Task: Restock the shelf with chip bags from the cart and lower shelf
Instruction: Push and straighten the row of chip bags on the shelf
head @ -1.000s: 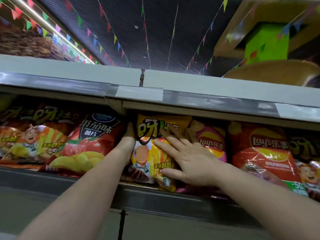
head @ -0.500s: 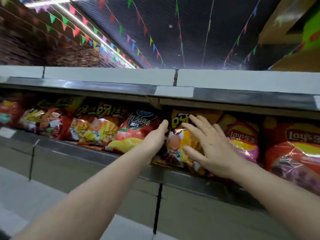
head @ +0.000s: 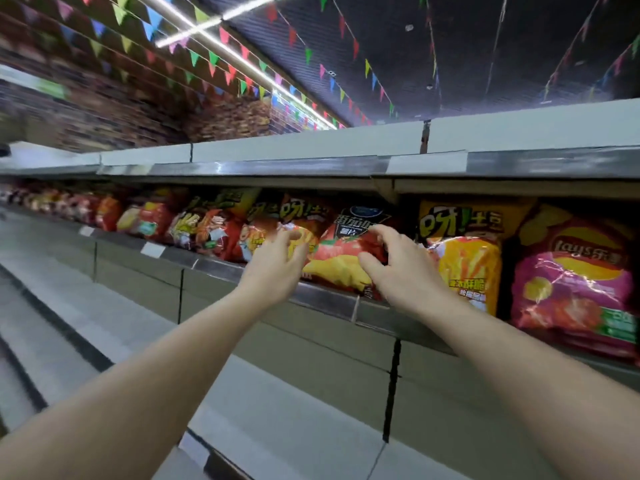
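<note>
Both hands have shifted left off the yellow bag (head: 464, 258) onto the red tomato-flavour chip bag (head: 341, 261), which stands on the shelf (head: 221, 263) between an orange bag (head: 277, 220) and the yellow one. Left hand (head: 277, 265) curls its fingers at the red bag's left edge; right hand (head: 398, 268) grips its right edge, thumb low on the front. Pink Lay's bag (head: 575, 271) sits at far right.

A red tomato-flavour chip bag (head: 346, 258) leans upright on the shelf (head: 332, 299) between orange-yellow bags.
</note>
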`<state>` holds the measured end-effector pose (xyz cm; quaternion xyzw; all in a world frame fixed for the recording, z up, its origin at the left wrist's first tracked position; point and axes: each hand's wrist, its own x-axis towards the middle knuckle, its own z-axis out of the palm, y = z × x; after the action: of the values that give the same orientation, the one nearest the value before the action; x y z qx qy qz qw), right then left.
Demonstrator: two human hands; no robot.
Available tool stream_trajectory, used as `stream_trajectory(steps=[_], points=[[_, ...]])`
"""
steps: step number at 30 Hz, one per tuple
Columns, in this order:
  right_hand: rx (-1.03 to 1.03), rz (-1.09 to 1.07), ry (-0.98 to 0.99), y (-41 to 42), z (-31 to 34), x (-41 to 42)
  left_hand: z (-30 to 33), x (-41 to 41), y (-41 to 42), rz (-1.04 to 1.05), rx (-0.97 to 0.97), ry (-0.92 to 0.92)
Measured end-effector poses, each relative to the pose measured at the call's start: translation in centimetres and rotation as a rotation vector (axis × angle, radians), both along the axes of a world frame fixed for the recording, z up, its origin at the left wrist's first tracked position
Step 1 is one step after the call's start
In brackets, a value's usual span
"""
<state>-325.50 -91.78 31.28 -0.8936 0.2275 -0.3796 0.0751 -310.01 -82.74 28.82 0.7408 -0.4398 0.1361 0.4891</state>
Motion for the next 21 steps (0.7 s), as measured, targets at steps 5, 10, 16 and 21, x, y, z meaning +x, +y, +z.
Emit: stream_trajectory(steps=[5, 10, 16, 21], points=[[-0.155, -0.118, 0.116, 0.4, 0.0, 4.8, 0.2, 5.2, -0.9, 0.045, 0.080, -0.098], [-0.294, -0.415, 0.189, -1.5, -0.2, 10.0, 2.0, 10.5, -5.2, 0.067, 0.092, -0.396], [-0.183, -0.591, 0.271, -4.0, -1.8, 12.1, 2.4, 13.8, -10.5, 0.011, 0.460, -0.661], [-0.157, -0.613, 0.331, -4.7, -1.7, 12.0, 1.6, 15.5, -10.8, -0.083, 0.455, -0.714]])
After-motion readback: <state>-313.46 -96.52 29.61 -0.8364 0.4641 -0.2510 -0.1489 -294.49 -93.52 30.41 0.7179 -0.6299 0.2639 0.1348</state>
